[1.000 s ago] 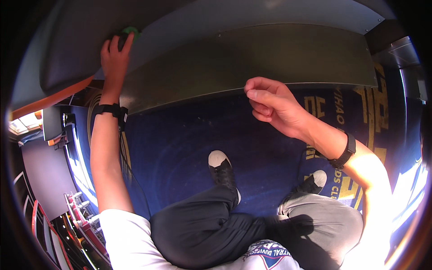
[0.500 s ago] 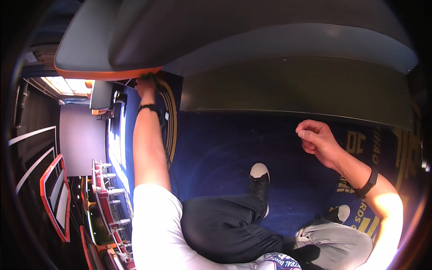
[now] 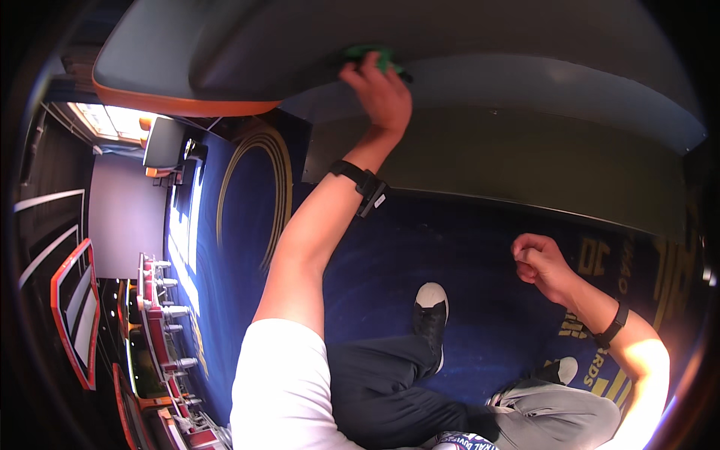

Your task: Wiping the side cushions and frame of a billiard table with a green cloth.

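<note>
My left hand [image 3: 381,94] is raised at the top centre, its fingers spread over a dark green cloth [image 3: 385,61]. It presses that cloth against the underside of a large curved dark grey panel [image 3: 262,56]. An orange edge strip [image 3: 187,105] runs along the panel's left lower rim. My right hand [image 3: 541,268] hangs in the air over the floor at the right, fingers curled into a loose fist with nothing visible in them. Black bands circle both wrists.
Below the curved panel stands a flat dark base [image 3: 480,154] with a metal lower edge. The blue floor [image 3: 375,255] carries gold lines and lettering. My bent legs [image 3: 386,375] and shoes are below. At left are red-and-white table-football-like rows [image 3: 161,315] and an orange-framed board [image 3: 75,315].
My left hand has moved right and up with the green cloth, from the orange edge strip onto the curved grey panel. My right hand has dropped slightly and shifted right.
</note>
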